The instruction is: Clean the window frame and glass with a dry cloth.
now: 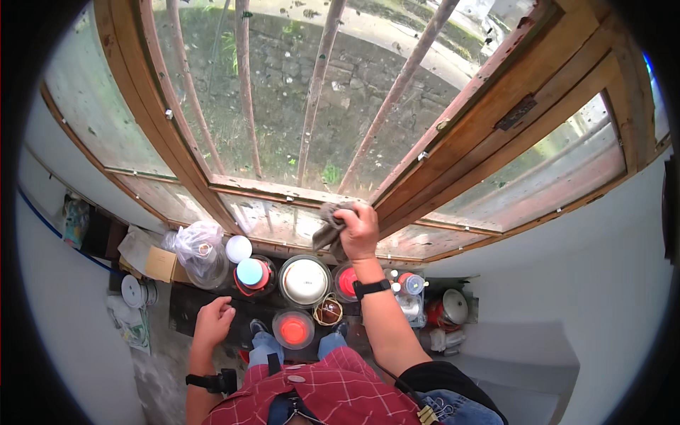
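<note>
My right hand [359, 228] grips a crumpled grey-brown cloth [330, 234] at the lower right corner of the middle window pane [329, 106], by the wooden crossbar. Part of the cloth hangs below the fist. My left hand [213, 319] hangs low in front of the dark table, its fingers loosely curled with nothing seen in them. Beyond the speckled glass stand several rusty bars [319, 85]. The wooden window frame [478, 106] runs down to the right of my right hand.
Below the window, a dark table [186, 313] bears a plastic bag [201, 247], a blue-lidded container [249, 271], a large lidded pot [305, 282], a red-centred tub [293, 330] and a woven-wrapped round jar [328, 311]. Right of my forearm are bottles and a jar [413, 283].
</note>
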### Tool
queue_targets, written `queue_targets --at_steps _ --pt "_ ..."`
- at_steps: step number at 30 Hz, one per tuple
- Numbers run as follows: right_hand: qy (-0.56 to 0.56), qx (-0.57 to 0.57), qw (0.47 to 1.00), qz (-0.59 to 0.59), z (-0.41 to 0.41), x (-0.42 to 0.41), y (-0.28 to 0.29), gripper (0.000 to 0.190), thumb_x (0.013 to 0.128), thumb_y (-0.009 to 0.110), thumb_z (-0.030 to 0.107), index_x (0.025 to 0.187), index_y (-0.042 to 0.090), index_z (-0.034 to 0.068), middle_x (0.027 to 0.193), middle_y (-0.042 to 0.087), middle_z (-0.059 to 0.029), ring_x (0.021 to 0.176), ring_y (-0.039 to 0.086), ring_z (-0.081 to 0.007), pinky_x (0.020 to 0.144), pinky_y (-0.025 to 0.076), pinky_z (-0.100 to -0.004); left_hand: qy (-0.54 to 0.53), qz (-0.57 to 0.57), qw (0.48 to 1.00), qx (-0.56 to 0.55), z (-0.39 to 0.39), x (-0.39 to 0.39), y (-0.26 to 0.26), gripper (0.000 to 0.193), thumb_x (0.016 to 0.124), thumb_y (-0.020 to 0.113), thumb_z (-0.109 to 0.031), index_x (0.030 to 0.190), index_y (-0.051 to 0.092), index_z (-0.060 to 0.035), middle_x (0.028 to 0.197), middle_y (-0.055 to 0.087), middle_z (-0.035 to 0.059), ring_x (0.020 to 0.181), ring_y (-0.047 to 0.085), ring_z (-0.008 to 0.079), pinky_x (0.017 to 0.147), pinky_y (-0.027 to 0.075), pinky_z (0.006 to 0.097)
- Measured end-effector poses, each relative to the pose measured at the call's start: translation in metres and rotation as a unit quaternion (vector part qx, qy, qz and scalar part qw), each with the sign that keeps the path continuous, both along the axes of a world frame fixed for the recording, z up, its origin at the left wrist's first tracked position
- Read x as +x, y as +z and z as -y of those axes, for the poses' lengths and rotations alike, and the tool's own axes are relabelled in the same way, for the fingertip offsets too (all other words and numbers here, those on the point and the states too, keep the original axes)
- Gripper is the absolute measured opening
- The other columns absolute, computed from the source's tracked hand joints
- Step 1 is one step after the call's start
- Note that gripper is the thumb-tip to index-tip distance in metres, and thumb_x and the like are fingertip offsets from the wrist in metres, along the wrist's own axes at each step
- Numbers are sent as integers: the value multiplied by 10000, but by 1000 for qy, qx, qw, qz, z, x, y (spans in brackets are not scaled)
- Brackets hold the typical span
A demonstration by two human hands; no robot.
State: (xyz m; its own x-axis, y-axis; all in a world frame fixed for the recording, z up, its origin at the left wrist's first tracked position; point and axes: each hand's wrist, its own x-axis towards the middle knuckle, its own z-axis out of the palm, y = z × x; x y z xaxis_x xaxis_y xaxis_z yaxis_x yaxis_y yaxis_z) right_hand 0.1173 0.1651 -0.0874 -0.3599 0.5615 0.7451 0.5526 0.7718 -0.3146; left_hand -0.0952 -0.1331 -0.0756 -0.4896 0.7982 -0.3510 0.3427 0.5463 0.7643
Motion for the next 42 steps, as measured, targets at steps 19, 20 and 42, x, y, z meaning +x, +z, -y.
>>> queue_targets --at_steps 19,20,42 --pt "306 -559 751 -175 60 35 135 536 743 689 92 1221 452 43 1097 546 -130 1012 555 -184 849 468 -296 -80 327 865 371 -167 112 62 323 890 515 -90 1196 473 6 1096 551 68 984 513 156 862 414 289" --pt "268 -472 838 -60 53 51 153 564 751 708 119 1239 438 33 1124 513 -102 1050 512 -153 865 453 -289 -63 280 874 392 -172 112 67 303 888 515 -92 1173 493 11 1067 573 74 978 523 155 863 417 285" --pt "-135 416 890 -129 -84 81 330 388 729 636 234 1104 605 141 1212 486 -107 1092 464 -287 899 348 -385 44 -397 689 605 -313 161 211 416 611 616 -2 1016 556 -74 919 472 157 822 527 341 694 456 391"
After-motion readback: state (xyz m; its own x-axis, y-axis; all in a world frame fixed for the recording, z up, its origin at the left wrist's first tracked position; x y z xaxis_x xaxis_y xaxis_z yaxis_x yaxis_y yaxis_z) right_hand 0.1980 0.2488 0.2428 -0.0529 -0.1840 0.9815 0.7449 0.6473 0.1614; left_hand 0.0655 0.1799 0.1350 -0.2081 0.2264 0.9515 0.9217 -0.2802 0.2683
